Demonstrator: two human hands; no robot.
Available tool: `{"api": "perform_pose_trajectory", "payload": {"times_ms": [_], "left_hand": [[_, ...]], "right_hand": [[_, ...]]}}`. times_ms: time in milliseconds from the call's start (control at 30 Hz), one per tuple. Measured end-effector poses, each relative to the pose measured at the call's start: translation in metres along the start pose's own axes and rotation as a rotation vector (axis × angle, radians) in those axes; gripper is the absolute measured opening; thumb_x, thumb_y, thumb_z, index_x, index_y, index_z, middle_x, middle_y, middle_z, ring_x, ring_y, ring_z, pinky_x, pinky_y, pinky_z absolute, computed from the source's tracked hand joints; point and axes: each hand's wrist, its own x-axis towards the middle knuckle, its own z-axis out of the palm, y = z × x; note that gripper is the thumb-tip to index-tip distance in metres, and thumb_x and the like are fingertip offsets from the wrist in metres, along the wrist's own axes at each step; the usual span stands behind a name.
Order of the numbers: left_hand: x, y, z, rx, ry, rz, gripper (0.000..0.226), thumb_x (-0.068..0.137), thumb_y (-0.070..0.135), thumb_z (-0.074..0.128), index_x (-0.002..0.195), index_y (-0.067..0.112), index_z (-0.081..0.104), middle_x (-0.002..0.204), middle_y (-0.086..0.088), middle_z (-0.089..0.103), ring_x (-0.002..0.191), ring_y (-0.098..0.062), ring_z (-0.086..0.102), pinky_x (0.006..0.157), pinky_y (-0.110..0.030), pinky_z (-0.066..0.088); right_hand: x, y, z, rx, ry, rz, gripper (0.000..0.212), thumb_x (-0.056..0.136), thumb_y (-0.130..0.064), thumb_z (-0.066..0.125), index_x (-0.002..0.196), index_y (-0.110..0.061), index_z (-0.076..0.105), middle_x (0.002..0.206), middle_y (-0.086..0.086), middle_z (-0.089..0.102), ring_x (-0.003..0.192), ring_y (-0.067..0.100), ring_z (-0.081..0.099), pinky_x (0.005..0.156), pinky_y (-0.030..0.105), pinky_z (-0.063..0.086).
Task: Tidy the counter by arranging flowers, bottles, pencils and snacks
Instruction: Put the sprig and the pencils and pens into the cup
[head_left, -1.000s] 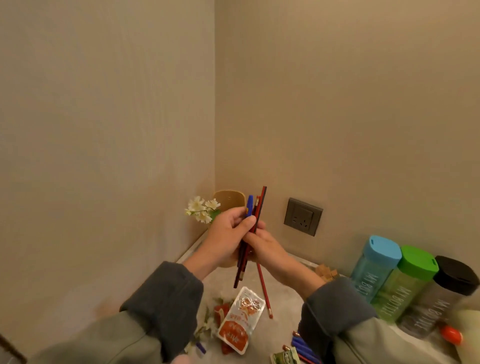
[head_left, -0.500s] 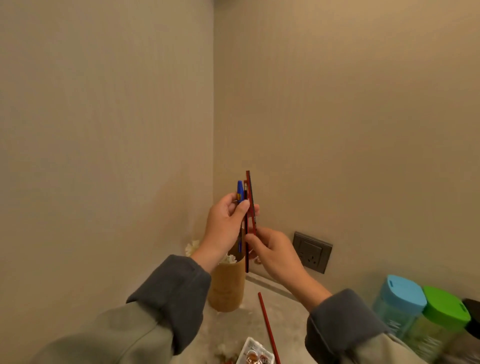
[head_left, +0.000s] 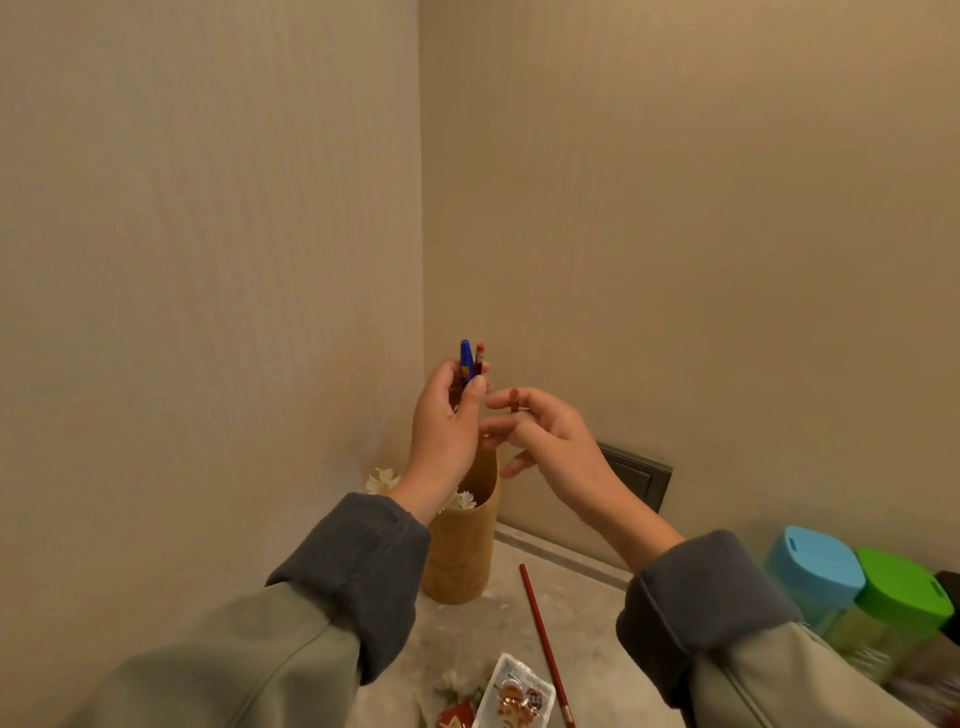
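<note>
Left grip (head_left: 447, 431) raised in the wall corner, clenched round a small bundle of pencils (head_left: 471, 361): one blue, one red with an eraser, ends sticking up past the thumb, near upright. Right grip (head_left: 550, 447) just beside it, fingertips close to the left thumb, loosely curled round a single red pencil (head_left: 514, 399); only the eraser end visible above the fingers, rest hidden behind the hand. Directly below the left grip: tan holder (head_left: 460, 556) upright on the table (head_left: 587, 613), tucked into the corner, white flowers (head_left: 383, 480) at its mouth, partly covered by the left wrist. Cannot tell whether the bundle's lower ends reach into the holder. Loose red pencil (head_left: 544, 642) flat on the table, right of the holder, apart from it. Snack packet (head_left: 517, 696) at the bottom edge, just left of that pencil's near end; red wrapper (head_left: 457, 714) beside it, blurred. Far right, side by side: blue-lidded bottle (head_left: 813, 564), green-lidded bottle (head_left: 901, 587), dark bottle (head_left: 951, 587) cut off by the frame edge. Grey wall socket (head_left: 636, 475) behind the right wrist.
</note>
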Motion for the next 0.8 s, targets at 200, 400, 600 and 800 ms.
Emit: {"api": "perform_pose_trajectory", "payload": {"times_ms": [200,400,600,800], "left_hand": [[0.002,-0.011,-0.003,0.023,0.021,-0.077,0.012,0.099,0.024,0.048,0.105,0.032,0.054,0.108,0.006,0.065,0.107,-0.007,0.06,0.095,-0.031,0.049],[-0.003,-0.027,0.007,0.011,0.027,-0.219,0.013,0.1,0.013,0.041,0.105,0.021,0.051,0.101,0.007,0.061,0.105,-0.01,0.058,0.098,-0.03,0.042],[-0.009,-0.044,0.014,0.023,-0.078,-0.449,0.022,0.1,0.006,0.038,0.116,0.014,0.052,0.109,0.001,0.058,0.109,-0.015,0.054,0.093,-0.027,0.04],[-0.024,-0.047,0.006,0.039,-0.171,-0.458,0.053,0.096,-0.004,0.04,0.145,0.016,0.032,0.14,-0.001,0.046,0.116,-0.005,0.041,0.093,-0.019,0.034]], "right_hand": [[0.002,0.015,0.006,-0.209,0.251,-0.126,0.021,0.101,-0.028,0.044,0.098,-0.022,0.064,0.06,-0.002,0.058,0.054,0.008,0.054,0.056,0.028,0.048],[0.019,0.05,0.009,-0.691,0.221,-0.009,0.03,0.102,-0.041,0.037,0.095,-0.024,0.061,0.073,-0.005,0.062,0.067,0.011,0.061,0.066,0.04,0.055],[0.025,0.085,0.016,-0.703,0.044,0.189,0.015,0.102,-0.027,0.038,0.098,-0.022,0.051,0.088,0.001,0.064,0.078,0.017,0.061,0.067,0.035,0.052],[0.0,0.099,0.009,-0.435,-0.003,0.257,0.032,0.099,-0.014,0.044,0.13,-0.018,0.046,0.094,0.011,0.069,0.082,0.017,0.064,0.07,0.027,0.054]]}}
